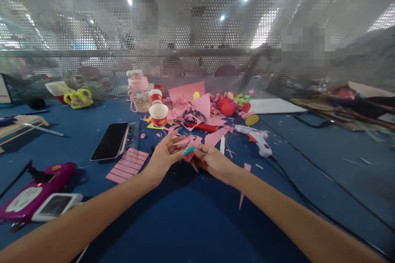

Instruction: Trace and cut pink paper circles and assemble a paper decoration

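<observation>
A small piece of pink paper [189,157] is pinched between my two hands above the blue table. My left hand [166,155] presses its thumb, with a turquoise nail, on the paper, and its other fingers reach out behind. On the other edge, the fingers of my right hand [214,162] are closed on the same piece. Just beyond lie pink paper scraps [212,137], a red-handled tool [206,127] and a pair of dark-handled scissors [194,116]. A pink sheet with dark lines [128,165] rests left of my left hand.
A white glue gun [261,141] with a trailing cord lies to the right. On the left are a phone [110,141], a magenta device [46,189] and a white device [57,206]. Paper cups [159,114] and a pink-lidded bottle [138,90] stand before the perforated screen [197,20].
</observation>
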Demonstrator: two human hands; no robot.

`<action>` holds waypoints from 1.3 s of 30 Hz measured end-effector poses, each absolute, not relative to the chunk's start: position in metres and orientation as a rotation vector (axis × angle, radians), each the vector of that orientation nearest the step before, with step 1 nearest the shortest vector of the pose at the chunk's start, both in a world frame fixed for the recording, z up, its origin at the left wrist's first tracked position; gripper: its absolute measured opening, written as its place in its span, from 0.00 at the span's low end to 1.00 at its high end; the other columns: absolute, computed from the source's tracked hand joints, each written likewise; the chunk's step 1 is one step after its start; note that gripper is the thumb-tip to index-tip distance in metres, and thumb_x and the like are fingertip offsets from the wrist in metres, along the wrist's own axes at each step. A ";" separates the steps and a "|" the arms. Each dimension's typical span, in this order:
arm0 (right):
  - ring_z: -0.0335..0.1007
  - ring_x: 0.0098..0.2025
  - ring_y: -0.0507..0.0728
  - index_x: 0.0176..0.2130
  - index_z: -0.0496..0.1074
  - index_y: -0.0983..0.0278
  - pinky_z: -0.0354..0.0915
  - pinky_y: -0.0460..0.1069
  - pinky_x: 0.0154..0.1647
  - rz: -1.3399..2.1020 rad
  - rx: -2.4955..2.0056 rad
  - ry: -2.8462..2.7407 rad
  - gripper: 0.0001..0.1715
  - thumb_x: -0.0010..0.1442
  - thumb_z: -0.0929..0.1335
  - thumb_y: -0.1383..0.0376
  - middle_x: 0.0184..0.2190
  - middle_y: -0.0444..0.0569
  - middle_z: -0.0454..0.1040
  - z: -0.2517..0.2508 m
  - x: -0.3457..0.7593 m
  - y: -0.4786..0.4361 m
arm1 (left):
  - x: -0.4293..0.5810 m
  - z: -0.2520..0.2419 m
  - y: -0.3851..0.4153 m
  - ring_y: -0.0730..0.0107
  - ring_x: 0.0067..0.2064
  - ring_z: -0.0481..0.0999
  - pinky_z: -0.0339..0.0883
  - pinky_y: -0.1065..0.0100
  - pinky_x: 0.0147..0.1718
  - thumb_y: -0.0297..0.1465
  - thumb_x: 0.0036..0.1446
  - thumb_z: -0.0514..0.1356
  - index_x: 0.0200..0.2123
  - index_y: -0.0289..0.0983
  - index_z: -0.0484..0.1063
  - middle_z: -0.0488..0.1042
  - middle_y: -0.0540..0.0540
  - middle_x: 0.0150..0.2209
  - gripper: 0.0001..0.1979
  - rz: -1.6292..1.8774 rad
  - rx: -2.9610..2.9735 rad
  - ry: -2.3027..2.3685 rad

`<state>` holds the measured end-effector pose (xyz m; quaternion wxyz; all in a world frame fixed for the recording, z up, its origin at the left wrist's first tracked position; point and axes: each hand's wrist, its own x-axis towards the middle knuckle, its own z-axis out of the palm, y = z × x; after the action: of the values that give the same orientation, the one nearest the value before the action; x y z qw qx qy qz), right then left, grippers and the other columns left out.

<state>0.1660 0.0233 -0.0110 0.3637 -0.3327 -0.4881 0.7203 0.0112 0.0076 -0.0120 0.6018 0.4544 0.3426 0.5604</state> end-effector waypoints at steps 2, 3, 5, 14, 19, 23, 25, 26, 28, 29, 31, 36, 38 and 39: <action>0.63 0.20 0.47 0.23 0.70 0.69 0.59 0.44 0.22 1.843 -0.869 -1.304 0.21 0.41 0.73 0.53 0.19 0.43 0.68 -0.010 0.164 0.022 | 0.011 -0.013 0.008 0.63 0.48 0.71 0.63 0.62 0.48 0.26 0.40 0.66 0.51 0.38 0.64 0.70 0.41 0.49 0.31 1.196 1.126 0.857; 0.63 0.20 0.47 0.23 0.70 0.69 0.59 0.44 0.22 1.828 -0.880 -1.313 0.20 0.42 0.72 0.53 0.18 0.42 0.67 -0.010 0.163 0.021 | 0.011 -0.013 0.007 0.63 0.46 0.72 0.63 0.62 0.48 0.27 0.40 0.66 0.48 0.36 0.67 0.72 0.41 0.46 0.28 1.149 1.180 0.880; 0.62 0.20 0.46 0.23 0.70 0.68 0.60 0.44 0.23 1.795 -0.887 -1.303 0.19 0.44 0.72 0.54 0.18 0.41 0.67 -0.010 0.162 0.021 | 0.012 -0.012 0.006 0.63 0.43 0.73 0.64 0.62 0.46 0.28 0.40 0.66 0.42 0.34 0.71 0.75 0.43 0.41 0.22 1.109 1.292 0.889; 0.66 0.23 0.47 0.32 0.70 0.65 0.64 0.45 0.27 1.925 -0.746 -1.034 0.15 0.49 0.70 0.57 0.22 0.42 0.70 -0.010 0.169 0.029 | 0.012 -0.004 -0.001 0.60 0.48 0.71 0.62 0.61 0.49 0.31 0.44 0.63 0.39 0.36 0.75 0.74 0.44 0.45 0.15 1.310 1.297 0.938; 0.69 0.23 0.49 0.34 0.68 0.63 0.68 0.47 0.29 1.889 -0.802 -0.737 0.09 0.51 0.70 0.63 0.23 0.41 0.70 -0.007 0.173 0.034 | 0.013 -0.009 0.001 0.64 0.45 0.73 0.63 0.63 0.49 0.33 0.44 0.63 0.36 0.36 0.75 0.76 0.45 0.42 0.13 1.432 1.242 1.117; 0.68 0.22 0.49 0.33 0.68 0.62 0.70 0.50 0.33 1.879 -0.766 -0.695 0.07 0.52 0.69 0.64 0.19 0.40 0.68 -0.008 0.176 0.036 | 0.013 -0.013 0.005 0.67 0.36 0.76 0.68 0.66 0.40 0.37 0.45 0.62 0.41 0.36 0.73 0.77 0.46 0.37 0.18 1.421 1.120 1.083; 0.67 0.21 0.48 0.33 0.68 0.62 0.70 0.51 0.35 1.869 -0.769 -0.682 0.07 0.51 0.70 0.64 0.20 0.39 0.67 -0.008 0.177 0.036 | 0.012 -0.015 0.007 0.69 0.34 0.76 0.68 0.67 0.37 0.37 0.44 0.63 0.39 0.35 0.74 0.78 0.46 0.32 0.18 1.429 1.039 1.072; 0.66 0.21 0.47 0.32 0.69 0.62 0.70 0.51 0.36 1.865 -0.773 -0.681 0.07 0.51 0.70 0.64 0.20 0.39 0.67 -0.008 0.178 0.036 | 0.011 -0.017 0.008 0.69 0.33 0.76 0.68 0.68 0.36 0.37 0.43 0.64 0.37 0.35 0.74 0.78 0.47 0.30 0.17 1.428 1.004 1.075; 0.64 0.20 0.46 0.31 0.69 0.63 0.70 0.51 0.36 1.857 -0.783 -0.687 0.07 0.50 0.71 0.64 0.20 0.39 0.66 -0.008 0.178 0.036 | 0.009 -0.019 0.009 0.70 0.31 0.75 0.68 0.70 0.34 0.36 0.41 0.65 0.33 0.34 0.75 0.77 0.48 0.27 0.15 1.420 0.956 1.075; 0.63 0.20 0.46 0.31 0.70 0.63 0.70 0.50 0.36 1.853 -0.785 -0.691 0.06 0.50 0.71 0.65 0.20 0.39 0.66 -0.008 0.178 0.035 | 0.009 -0.019 0.010 0.71 0.31 0.75 0.68 0.70 0.33 0.36 0.40 0.66 0.32 0.34 0.75 0.76 0.48 0.26 0.15 1.417 0.938 1.069; 0.61 0.19 0.45 0.29 0.71 0.64 0.70 0.48 0.34 1.837 -0.787 -0.677 0.04 0.50 0.70 0.66 0.18 0.38 0.64 -0.007 0.178 0.035 | 0.008 -0.019 0.011 0.72 0.30 0.74 0.68 0.71 0.32 0.36 0.39 0.66 0.30 0.33 0.75 0.76 0.48 0.26 0.14 1.419 0.909 1.053; 0.58 0.18 0.43 0.29 0.72 0.63 0.69 0.45 0.30 1.817 -0.771 -0.591 0.03 0.50 0.71 0.68 0.20 0.38 0.65 -0.005 0.177 0.034 | 0.007 -0.016 0.009 0.72 0.29 0.73 0.67 0.69 0.32 0.37 0.36 0.67 0.28 0.33 0.75 0.76 0.47 0.26 0.15 1.425 0.854 1.028; 0.57 0.18 0.43 0.30 0.72 0.62 0.69 0.45 0.31 1.820 -0.770 -0.572 0.04 0.49 0.71 0.68 0.21 0.38 0.66 -0.004 0.177 0.034 | 0.007 -0.015 0.009 0.72 0.29 0.74 0.67 0.69 0.33 0.37 0.34 0.68 0.28 0.32 0.74 0.76 0.47 0.26 0.16 1.419 0.829 1.027; 0.57 0.18 0.43 0.30 0.72 0.62 0.69 0.45 0.31 1.819 -0.774 -0.563 0.05 0.49 0.71 0.68 0.21 0.37 0.66 -0.004 0.177 0.033 | 0.007 -0.015 0.009 0.71 0.29 0.74 0.67 0.69 0.33 0.37 0.34 0.68 0.27 0.32 0.74 0.76 0.47 0.26 0.17 1.417 0.818 1.028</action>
<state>0.1766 0.0330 -0.0038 0.5168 -0.3223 -0.2344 0.7577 0.0074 0.0087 -0.0147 0.5685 0.3484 0.4375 0.6033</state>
